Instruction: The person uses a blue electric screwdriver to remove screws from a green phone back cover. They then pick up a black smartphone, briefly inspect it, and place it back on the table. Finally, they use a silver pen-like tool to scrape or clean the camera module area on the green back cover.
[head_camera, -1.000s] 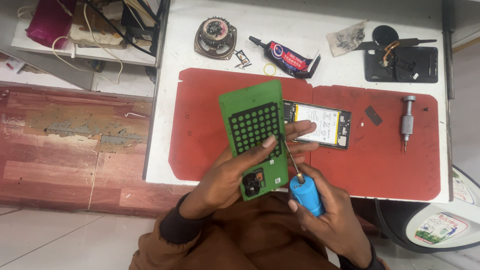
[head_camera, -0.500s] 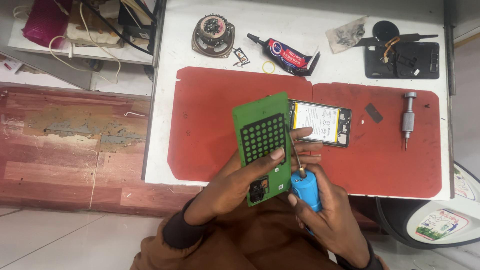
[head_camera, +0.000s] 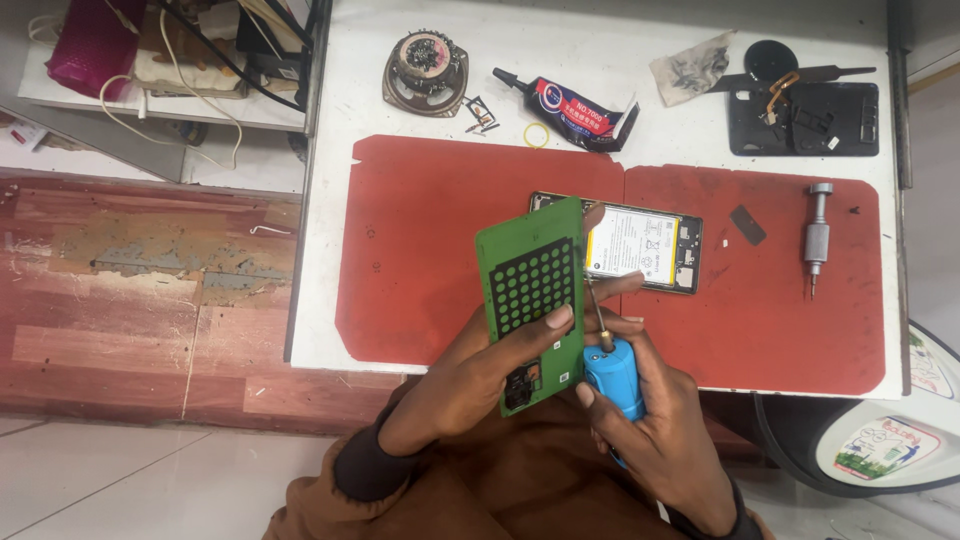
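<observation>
- Left hand gripped the green phone cover, thumb across its face, fingers wrapped behind; cover was held tilted up above the near edge of the red mat.
- Right hand was closed around the blue screwdriver, whose thin shaft ran up along the cover's right edge.
- Opened phone lay flat mid-mat, just behind the cover, battery showing.
- Silver screwdriver lay near the mat's right edge, a small dark chip between it and the phone.
- Along the tabletop's far edge: round speaker, black-and-red glue tube, yellow ring, black phone frame at the far right corner.
</observation>
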